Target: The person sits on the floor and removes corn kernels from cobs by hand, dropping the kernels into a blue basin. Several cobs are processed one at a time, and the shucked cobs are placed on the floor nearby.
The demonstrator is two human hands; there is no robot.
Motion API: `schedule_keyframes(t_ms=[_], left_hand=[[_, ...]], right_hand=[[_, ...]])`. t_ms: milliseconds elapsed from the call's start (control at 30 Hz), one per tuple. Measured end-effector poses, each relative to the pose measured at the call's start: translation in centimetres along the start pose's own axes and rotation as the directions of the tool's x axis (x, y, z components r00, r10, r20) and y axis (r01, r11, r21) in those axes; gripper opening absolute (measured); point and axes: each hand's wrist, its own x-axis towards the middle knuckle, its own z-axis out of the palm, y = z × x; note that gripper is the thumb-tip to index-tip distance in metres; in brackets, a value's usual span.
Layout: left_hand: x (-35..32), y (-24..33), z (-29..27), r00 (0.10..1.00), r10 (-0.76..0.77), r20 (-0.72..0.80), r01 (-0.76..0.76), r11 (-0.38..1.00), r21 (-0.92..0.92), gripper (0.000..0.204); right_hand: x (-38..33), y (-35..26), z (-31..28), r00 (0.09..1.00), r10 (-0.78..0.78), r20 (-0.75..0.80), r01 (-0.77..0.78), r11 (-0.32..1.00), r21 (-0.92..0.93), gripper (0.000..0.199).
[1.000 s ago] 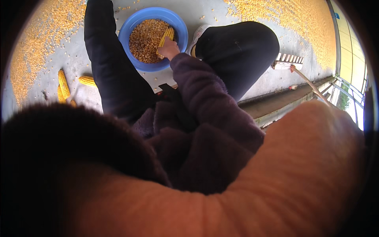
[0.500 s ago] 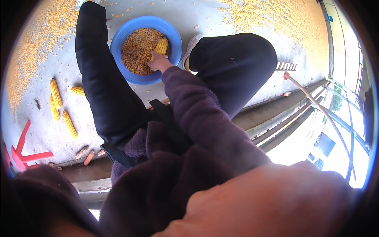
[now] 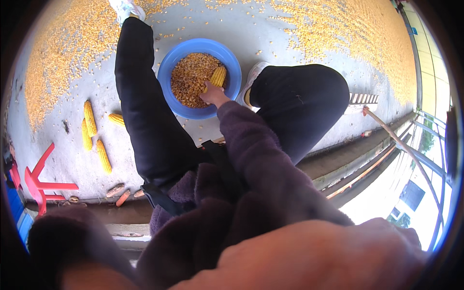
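A blue plastic basin [image 3: 166, 99] stands on the floor between my legs, partly filled with loose corn kernels [image 3: 188, 79]. My right hand [image 3: 214, 94] reaches into its right side, fingers closed round the near end of a yellow corn cob [image 3: 218, 76]. The cob leans over the kernels, its far end pointing away from me. Part of the grip is hidden by the hand itself. My left sleeve [image 3: 67, 232] shows at the lower left, but the left hand cannot be made out.
Several yellow corn cobs [image 3: 103, 157] lie on the floor left of my leg. Nearer are darker cobs [image 3: 123, 197] and a red plastic frame with legs [image 3: 48, 185]. Kernels [image 3: 333, 29] are spread across the far floor. At right, a long wooden pole [image 3: 406, 147] leans by a ledge.
My view has shifted, so the basin and floor appear lower and farther right. My right hand stays at the near end of the same cob in the basin.
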Motion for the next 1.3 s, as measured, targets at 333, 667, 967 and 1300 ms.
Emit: schedule_keyframes(t_ms=[333,667,967,1300], left_hand=[[-0.2,0.3,-0.2,0.998,-0.044,-0.037,0.044,0.999,0.005,0.014],[-0.3,5.1,-1.4,0.997,-0.069,-0.033,0.072,0.993,0.094,0.014],[-0.7,10.7,-2.3,0.992,-0.094,-0.089,0.105,0.986,0.13,0.014],[-0.4,11.5,-3.9,0.994,-0.095,-0.057,0.099,0.992,0.077,0.015]], right_hand=[[-0.9,-0.7,-1.7,0.999,-0.006,-0.033,0.007,1.0,0.012,0.065],[-5.2,-2.6,-4.3,0.991,-0.047,-0.128,0.103,0.876,0.47,0.05],[-8.4,-5.5,-7.0,0.983,-0.059,-0.173,0.174,0.6,0.781,0.042],[-12.3,-7.9,-10.0,0.947,-0.243,-0.21,0.315,0.577,0.754,0.051]])
